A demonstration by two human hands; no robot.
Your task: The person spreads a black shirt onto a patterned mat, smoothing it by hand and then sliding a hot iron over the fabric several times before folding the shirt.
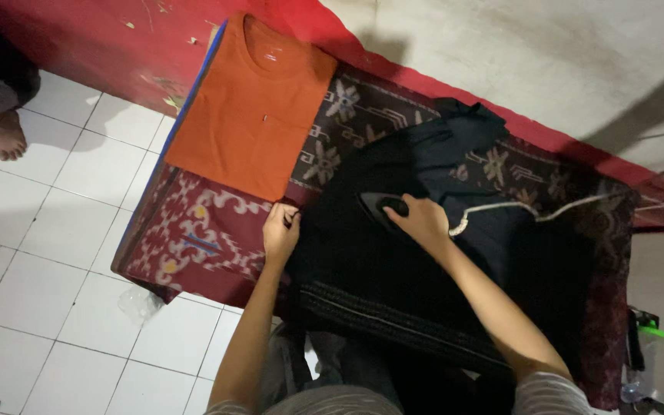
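My right hand wraps the dark pointed clothes iron, hiding its body, nose aimed left along the black garment, whose edge my left hand pinches on the patterned maroon cloth.

The black garment is matt cloth, with a ribbed, stitched band along its near hem. On it, the iron under the right hand looks like dark, slightly glossy plastic, and its cord has a pale woven sheath. Beside the garment, the folded orange shirt is smooth, matt knit. Beneath both lies a patterned woven cloth, dull maroon. The floor around it is glossy white tile.
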